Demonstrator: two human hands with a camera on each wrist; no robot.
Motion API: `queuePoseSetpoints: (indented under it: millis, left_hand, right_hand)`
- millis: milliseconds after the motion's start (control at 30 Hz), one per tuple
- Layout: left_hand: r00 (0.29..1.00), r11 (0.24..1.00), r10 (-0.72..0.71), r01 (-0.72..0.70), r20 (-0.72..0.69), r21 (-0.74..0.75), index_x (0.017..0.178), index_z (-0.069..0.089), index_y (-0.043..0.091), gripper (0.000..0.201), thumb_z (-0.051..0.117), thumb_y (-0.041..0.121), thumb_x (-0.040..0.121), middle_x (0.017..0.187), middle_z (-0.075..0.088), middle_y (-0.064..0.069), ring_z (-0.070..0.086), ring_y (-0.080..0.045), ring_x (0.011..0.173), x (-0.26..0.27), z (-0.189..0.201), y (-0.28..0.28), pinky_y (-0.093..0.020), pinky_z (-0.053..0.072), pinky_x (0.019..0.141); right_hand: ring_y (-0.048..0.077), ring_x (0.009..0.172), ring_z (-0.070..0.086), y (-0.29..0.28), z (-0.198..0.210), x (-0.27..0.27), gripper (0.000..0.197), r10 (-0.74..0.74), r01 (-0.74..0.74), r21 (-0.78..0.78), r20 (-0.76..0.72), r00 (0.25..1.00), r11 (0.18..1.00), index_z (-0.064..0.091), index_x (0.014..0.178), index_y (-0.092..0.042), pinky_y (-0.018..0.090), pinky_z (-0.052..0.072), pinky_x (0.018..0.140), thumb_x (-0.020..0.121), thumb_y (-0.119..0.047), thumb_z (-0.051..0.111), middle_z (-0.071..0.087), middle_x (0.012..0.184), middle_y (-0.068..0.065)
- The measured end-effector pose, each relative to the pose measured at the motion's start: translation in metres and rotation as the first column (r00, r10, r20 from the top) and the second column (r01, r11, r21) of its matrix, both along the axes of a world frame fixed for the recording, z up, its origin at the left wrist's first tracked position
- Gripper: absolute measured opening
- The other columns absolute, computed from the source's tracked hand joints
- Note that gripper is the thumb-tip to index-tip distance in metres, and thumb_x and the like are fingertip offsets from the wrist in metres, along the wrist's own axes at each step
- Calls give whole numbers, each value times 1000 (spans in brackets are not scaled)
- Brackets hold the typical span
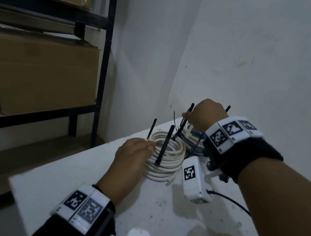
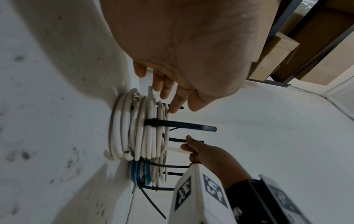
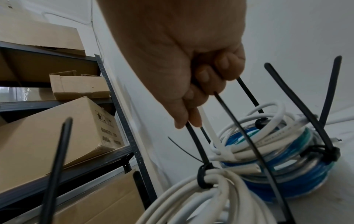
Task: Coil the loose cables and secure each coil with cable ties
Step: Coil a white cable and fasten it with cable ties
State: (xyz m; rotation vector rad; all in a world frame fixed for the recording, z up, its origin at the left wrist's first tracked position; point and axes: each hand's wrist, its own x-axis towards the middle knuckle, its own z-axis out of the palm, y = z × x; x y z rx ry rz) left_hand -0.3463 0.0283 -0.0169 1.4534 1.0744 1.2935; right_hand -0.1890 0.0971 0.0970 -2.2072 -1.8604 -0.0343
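- Reaching across the white tabletop (image 1: 83, 169), the right hand (image 1: 203, 113) has its fingers (image 3: 203, 84) curled tight round the long black plastic cable tie tails (image 3: 247, 94) that stick up from the blue and white cable coil (image 3: 287, 153).
- That far coil sits right under the right hand, so the right hand is nearer to it.
- The left hand (image 1: 134, 151) rests loose fingers on the near round white cable coil (image 1: 166, 157).
- Tails point up, so I think the next pull goes up.
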Motion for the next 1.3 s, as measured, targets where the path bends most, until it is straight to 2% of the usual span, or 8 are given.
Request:
queuePoseSetpoints:
  millis: [167, 333, 533, 733, 900, 1033, 1167, 1300]
  left_hand:
    - [1000, 1000, 2, -1, 20, -19, 105, 60, 20, 16, 46, 15, 97, 107, 57, 6, 50, -5, 101, 0, 0, -3, 0, 38, 73]
    - [997, 1000, -16, 18, 71, -24, 107, 58, 16, 18, 41, 16, 99, 97, 55, 14, 47, 10, 86, 0, 10, -13, 1, 39, 65]
    - [955, 977, 214, -209, 203, -46, 104, 63, 23, 16, 50, 19, 96, 105, 62, 3, 54, -8, 87, -6, 18, -17, -24, 41, 74]
    - [937, 949, 221, -270, 269, 161, 82, 66, 26, 13, 58, 21, 90, 82, 61, 1, 54, -9, 76, 12, 57, -45, -21, 44, 71]
    - [983, 956, -36, -18, 179, 294, 80, 64, 17, 24, 49, 4, 94, 61, 59, 9, 50, -2, 58, 118, 84, -102, -14, 43, 59]
    - [948, 961, -277, 271, 156, 58, 82, 66, 11, 24, 48, 2, 94, 62, 59, 1, 51, -11, 59, 210, 72, -145, -23, 40, 58]
    - [897, 878, -410, 437, 168, -192, 88, 67, 11, 24, 44, 6, 96, 69, 61, 0, 55, -16, 68, 271, 51, -180, -27, 42, 65]
    - [860, 802, -488, 509, 150, -311, 91, 67, 11, 21, 47, 8, 95, 77, 63, -3, 58, -18, 72, 300, 40, -203, -28, 44, 67]
  right_hand:
    - [13, 47, 38, -4, -3, 3, 53, 15, -15, 38, -11, 1000, 999, 36, 52, -12, 25, 24, 44, 90, -41, 59, 37, 52, 1]
    - [15, 46, 33, -30, 5, 13, 56, 81, -78, 89, -30, 996, 993, 32, 51, -12, 27, 22, 44, 91, -44, 56, 32, 51, 2]
    - [25, 80, 55, -119, 14, 60, 42, 129, -116, 153, -78, 989, 981, 62, 74, -2, 24, 33, 65, 94, -38, 52, 57, 77, 11]
    - [19, 64, 56, -222, -1, 155, 45, -32, 23, -48, -205, 978, 999, 61, 72, 2, 24, 38, 54, 92, -38, 55, 68, 79, 16]
    - [10, 65, 60, -310, -17, 250, 26, -280, 235, -185, -272, 921, 954, 73, 86, -10, 16, 43, 55, 93, -29, 57, 72, 82, 1]
    - [6, 76, 58, -362, -27, 306, 21, -378, 331, -227, -214, 901, 916, 74, 98, -13, 9, 40, 57, 92, -26, 59, 70, 100, -1]
    - [18, 114, 56, -386, -48, 331, 38, -398, 351, -377, -54, 916, 858, 62, 120, -2, 23, 42, 93, 91, -25, 57, 59, 128, 8]
    - [18, 105, 61, -391, -78, 351, 31, -374, 378, -433, 99, 922, 818, 66, 115, -11, 26, 49, 92, 87, -23, 59, 63, 119, 3]
